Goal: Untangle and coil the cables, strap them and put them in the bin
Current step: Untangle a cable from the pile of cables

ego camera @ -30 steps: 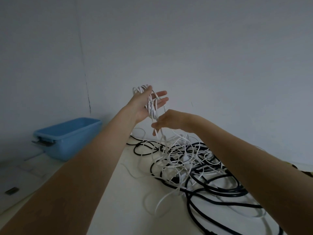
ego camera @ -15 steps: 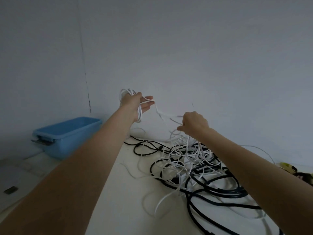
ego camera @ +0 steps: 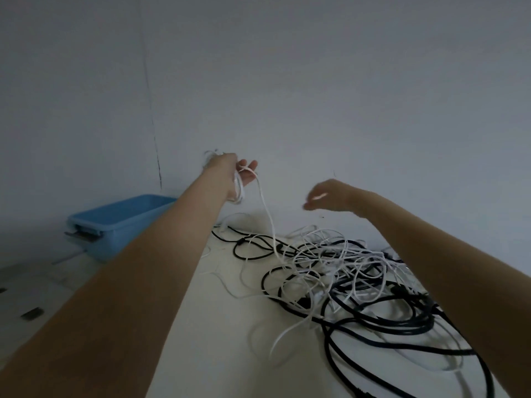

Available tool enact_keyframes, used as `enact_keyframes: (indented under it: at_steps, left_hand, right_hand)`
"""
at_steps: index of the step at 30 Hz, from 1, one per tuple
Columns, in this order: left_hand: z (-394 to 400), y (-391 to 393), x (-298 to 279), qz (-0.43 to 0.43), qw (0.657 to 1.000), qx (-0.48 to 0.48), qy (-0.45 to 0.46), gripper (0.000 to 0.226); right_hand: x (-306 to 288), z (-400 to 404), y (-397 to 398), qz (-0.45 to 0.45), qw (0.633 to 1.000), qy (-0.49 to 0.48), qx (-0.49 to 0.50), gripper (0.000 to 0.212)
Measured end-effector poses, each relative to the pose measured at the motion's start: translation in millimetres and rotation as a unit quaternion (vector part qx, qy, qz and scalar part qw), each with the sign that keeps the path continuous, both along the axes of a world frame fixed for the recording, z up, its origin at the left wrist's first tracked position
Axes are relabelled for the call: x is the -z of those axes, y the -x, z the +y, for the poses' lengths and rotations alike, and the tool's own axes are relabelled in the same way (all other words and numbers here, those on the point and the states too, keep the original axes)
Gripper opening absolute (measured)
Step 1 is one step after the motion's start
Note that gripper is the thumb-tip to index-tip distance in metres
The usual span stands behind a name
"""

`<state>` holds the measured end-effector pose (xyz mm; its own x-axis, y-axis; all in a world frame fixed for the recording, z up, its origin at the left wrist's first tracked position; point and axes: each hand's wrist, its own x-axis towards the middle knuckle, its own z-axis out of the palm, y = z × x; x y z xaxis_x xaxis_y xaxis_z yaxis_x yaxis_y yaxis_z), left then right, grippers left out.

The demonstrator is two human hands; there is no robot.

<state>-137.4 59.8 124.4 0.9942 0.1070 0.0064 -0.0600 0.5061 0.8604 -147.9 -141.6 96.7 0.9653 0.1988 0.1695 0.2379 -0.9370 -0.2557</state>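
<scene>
Nearest me, black cables (ego camera: 373, 323) loop over the white table (ego camera: 218, 340), thick strands running off toward the lower right. Tangled through and over them sits the loose pile of white cable (ego camera: 330, 254), thinner, spread mid-table to the right.

My right hand (ego camera: 330, 196) hangs above that pile, apart from it. It is motion-blurred; fingers look loosely bent and pointing left. I can make out nothing held in it, though the blur keeps me from being sure.

Further out, my left hand (ego camera: 235, 176) is raised near the wall (ego camera: 316, 81). Several turns of white cable are wound around the palm; fingers are nearly straight, with a strand crossing them. One white strand drops from that hand down to the pile on the table.

Left of my left forearm, the blue bin (ego camera: 120, 222) stands against the wall, beyond the table edge, open-topped, well apart from the cables. Inside not visible from here.
</scene>
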Motion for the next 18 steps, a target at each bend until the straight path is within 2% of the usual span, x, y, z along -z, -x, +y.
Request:
enact_keyframes:
  at_steps: [1, 2, 4, 7, 10, 13, 15, 16, 18]
  left_hand:
    - [-5, 4, -2, -0.001, 1.0, 0.03, -0.007, 0.023]
    - [-8, 7, -2, -0.004, 0.998, 0.06, -0.013, 0.022]
    - [-12, 12, -1, -0.011, 0.994, 0.109, -0.002, 0.021]
    - [-5, 11, 3, -0.027, 0.994, 0.101, 0.017, 0.017]
    - [6, 5, 5, -0.051, 0.994, 0.075, 0.056, 0.014]
    - [7, 4, 5, -0.068, 0.989, 0.089, 0.096, 0.021]
    - [4, 6, 5, -0.07, 0.983, 0.14, 0.097, 0.012]
    - [5, 9, 6, -0.073, 0.977, 0.181, 0.08, 0.006]
    - [9, 15, 9, -0.085, 0.958, 0.273, 0.001, 0.02]
  right_hand:
    - [-1, 15, 6, 0.042, 0.992, -0.098, -0.06, 0.05]
    - [-2, 29, 12, 0.086, 0.969, -0.203, -0.115, 0.053]
    - [-3, 51, 16, 0.135, 0.914, -0.332, -0.191, 0.042]
    - [-4, 59, 16, 0.154, 0.88, -0.396, -0.214, 0.019]
    - [2, 48, 15, 0.162, 0.853, -0.445, -0.219, 0.024]
    - [11, 42, 15, 0.171, 0.867, -0.398, -0.246, 0.027]
    - [17, 46, 16, 0.201, 0.891, -0.325, -0.244, 0.035]
    - [19, 48, 17, 0.214, 0.905, -0.288, -0.23, 0.042]
    - [23, 49, 18, 0.226, 0.931, -0.216, -0.188, 0.055]
